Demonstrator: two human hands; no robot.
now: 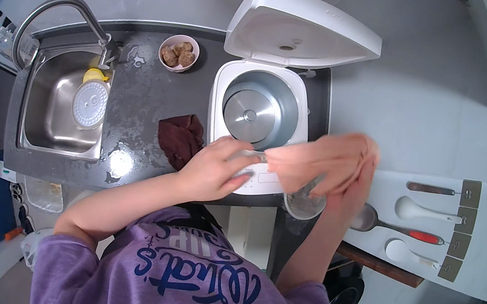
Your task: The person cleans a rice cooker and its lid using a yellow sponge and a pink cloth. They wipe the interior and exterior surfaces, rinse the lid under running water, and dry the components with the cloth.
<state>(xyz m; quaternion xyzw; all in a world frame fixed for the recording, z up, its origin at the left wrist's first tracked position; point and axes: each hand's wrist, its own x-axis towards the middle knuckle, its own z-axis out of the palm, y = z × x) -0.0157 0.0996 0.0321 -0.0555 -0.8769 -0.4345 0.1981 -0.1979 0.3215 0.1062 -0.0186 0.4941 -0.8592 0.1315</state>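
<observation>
A white rice cooker [226, 93] stands on the dark counter with its lid [308, 26] raised. Its inside is bare metal with a round plate at the bottom, and no inner pot sits in it. My left hand [210, 172] rests at the cooker's front edge by the control panel, fingers stretched and thumb apart. A pink-orange cloth [314, 158] is bunched in my right hand [353, 178], over the cooker's front right corner. The cloth hides part of that corner. Below it, a clear bowl-like container [304, 207] shows in part.
A dark brown cloth [181, 138] lies left of the cooker. Behind it stands a bowl [163, 54] of brown lumps. At far left is a steel sink [48, 98] with a faucet [77, 2] and a white perforated disc [90, 104]. Utensils [428, 214] hang at right.
</observation>
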